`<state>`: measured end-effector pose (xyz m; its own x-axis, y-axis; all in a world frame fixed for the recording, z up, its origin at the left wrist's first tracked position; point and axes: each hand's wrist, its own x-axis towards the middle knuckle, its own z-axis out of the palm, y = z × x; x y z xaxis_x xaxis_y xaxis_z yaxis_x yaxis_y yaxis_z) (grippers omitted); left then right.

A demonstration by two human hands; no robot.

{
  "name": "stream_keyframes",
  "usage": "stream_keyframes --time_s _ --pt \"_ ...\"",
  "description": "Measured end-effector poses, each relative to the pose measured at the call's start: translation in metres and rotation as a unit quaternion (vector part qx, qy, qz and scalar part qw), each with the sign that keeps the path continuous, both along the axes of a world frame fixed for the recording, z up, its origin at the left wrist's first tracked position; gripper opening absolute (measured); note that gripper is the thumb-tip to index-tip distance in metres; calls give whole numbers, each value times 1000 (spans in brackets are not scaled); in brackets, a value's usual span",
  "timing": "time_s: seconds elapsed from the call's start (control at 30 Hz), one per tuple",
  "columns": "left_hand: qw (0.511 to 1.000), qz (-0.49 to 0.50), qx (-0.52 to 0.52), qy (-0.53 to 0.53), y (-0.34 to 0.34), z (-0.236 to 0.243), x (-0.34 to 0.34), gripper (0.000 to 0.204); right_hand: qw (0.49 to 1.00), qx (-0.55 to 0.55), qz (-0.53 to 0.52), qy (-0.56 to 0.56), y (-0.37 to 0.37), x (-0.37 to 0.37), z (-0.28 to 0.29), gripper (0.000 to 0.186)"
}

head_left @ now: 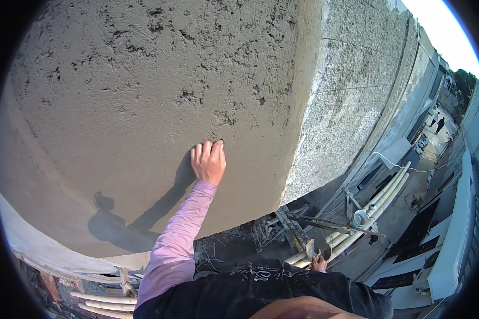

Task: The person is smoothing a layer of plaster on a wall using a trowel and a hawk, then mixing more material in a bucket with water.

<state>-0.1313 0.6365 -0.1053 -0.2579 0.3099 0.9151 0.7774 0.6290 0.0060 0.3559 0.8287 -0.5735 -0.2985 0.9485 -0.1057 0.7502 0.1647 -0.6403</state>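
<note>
Fresh grey plaster [117, 122] covers the wall in front of me, smooth in its lower part and pitted with rough holes higher up. My left hand [208, 162], in a pink sleeve, reaches up to it with curled fingers. Its fingertips are pressed together at the surface, just below a rough patch; whatever they pinch, if anything, is too small to make out. Low on the right, close to my body, my right hand [319, 263] grips the handle of what looks like a plastering trowel [325, 246] with a grey blade.
A rough, whitish wall section [346, 101] adjoins the plaster on the right. Below lie long bamboo poles [386, 199], a white bucket [361, 217] and a wooden frame [290, 226]. More poles [106, 307] are at lower left. Two people [440, 125] are far off in the alley.
</note>
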Motion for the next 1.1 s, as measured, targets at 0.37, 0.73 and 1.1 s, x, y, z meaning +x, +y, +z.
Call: stream_keyframes --time_s 0.37,0.73,1.1 --pt "995 -31 -37 82 -4 13 -9 11 996 -71 47 -26 -11 -6 30 52" --pt "991 -113 58 50 -21 22 -5 24 984 17 114 138 -25 -63 104 43" --pt "987 -95 129 -15 -33 -2 6 22 846 274 381 253 -68 -255 373 35"
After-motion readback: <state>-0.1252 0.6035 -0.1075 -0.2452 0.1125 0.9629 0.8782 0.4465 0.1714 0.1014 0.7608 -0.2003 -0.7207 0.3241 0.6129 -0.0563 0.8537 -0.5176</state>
